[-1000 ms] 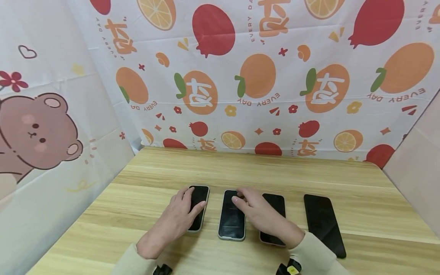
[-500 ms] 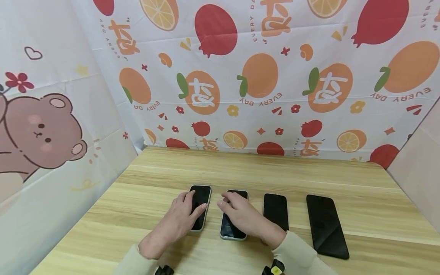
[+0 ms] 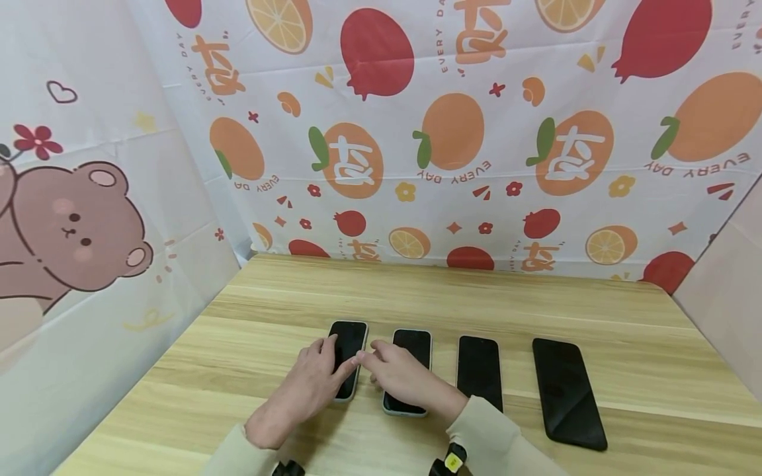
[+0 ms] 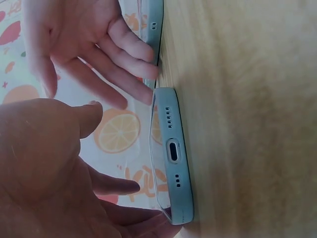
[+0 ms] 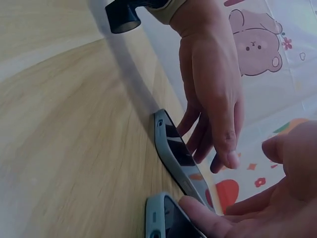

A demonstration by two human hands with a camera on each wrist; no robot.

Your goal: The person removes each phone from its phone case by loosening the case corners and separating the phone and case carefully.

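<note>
Four... Several phones lie screen up in a row. My left hand point(image 3: 314, 378) is at the leftmost phone point(image 3: 352, 334), which has a pale blue-green case point(image 4: 174, 163). Its fingers reach the phone's left edge, while the thumb is spread above the screen. My right hand point(image 3: 407, 377) extends over the second phone point(image 3: 415, 344), also in a pale case point(image 5: 155, 218). The right fingertips point left into the gap between these two phones, close to the left thumb. Neither hand grips anything. The right hand and forearm hide part of the second phone.
Further right on the wooden table point(image 3: 452, 291) lie a third phone point(image 3: 479, 367) and a larger black phone point(image 3: 569, 393). A fruit-print cloth point(image 3: 381, 158) hangs behind the table, and a bear-print cloth point(image 3: 77, 225) hangs at the left.
My right hand has moved left, from the second phone's right side across its screen to the gap beside the leftmost phone. The left hand has stayed at the leftmost phone.
</note>
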